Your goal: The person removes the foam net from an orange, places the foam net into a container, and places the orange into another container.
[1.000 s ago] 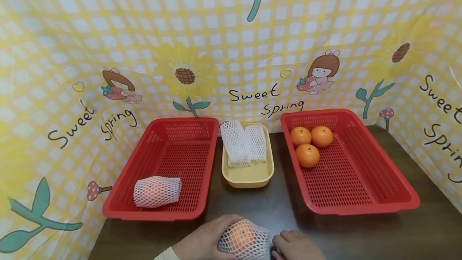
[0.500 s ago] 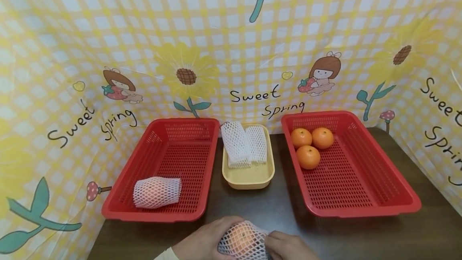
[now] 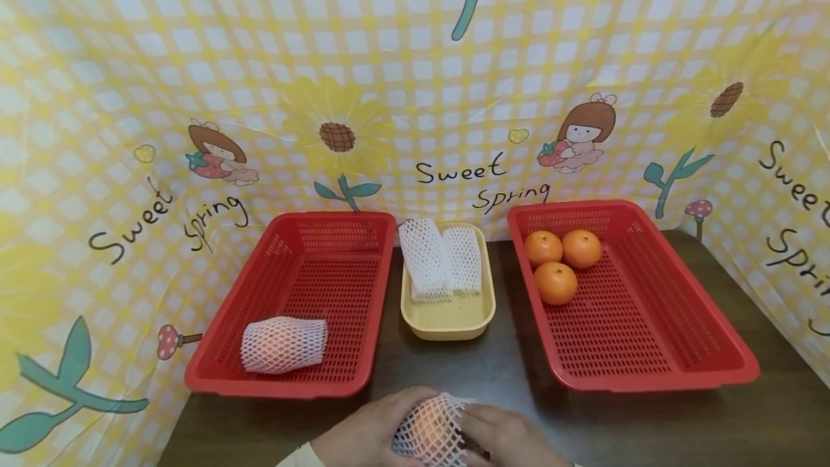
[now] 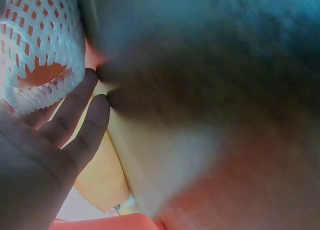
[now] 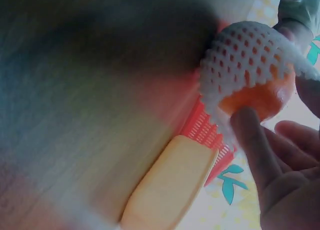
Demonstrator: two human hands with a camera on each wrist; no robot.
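Note:
In the head view, my left hand (image 3: 363,429) grips an orange (image 3: 429,427) at the table's near edge, with thumb and fingers round its left side. A white foam net sleeve (image 3: 447,445) covers most of the fruit. My right hand (image 3: 509,437) holds the sleeve's right end. Bare orange peel (image 5: 260,97) shows at the sleeve's open end in the right wrist view, the right thumb (image 5: 248,127) against it at the rim. From the left wrist, the sleeve (image 4: 40,40) appears above the left fingers (image 4: 75,110).
A red basket (image 3: 382,294) at left holds one orange in a net sleeve (image 3: 283,345). Between the baskets, a yellow tray (image 3: 447,330) bears white foam sleeves (image 3: 428,261). At right, another red basket (image 3: 648,380) contains three bare oranges (image 3: 555,283). A checked cloth (image 3: 441,56) hangs behind.
My right hand has moved left, from beside the sleeve onto its right end. The sleeve's right end is now drawn in closer to the orange. My left hand keeps its grip.

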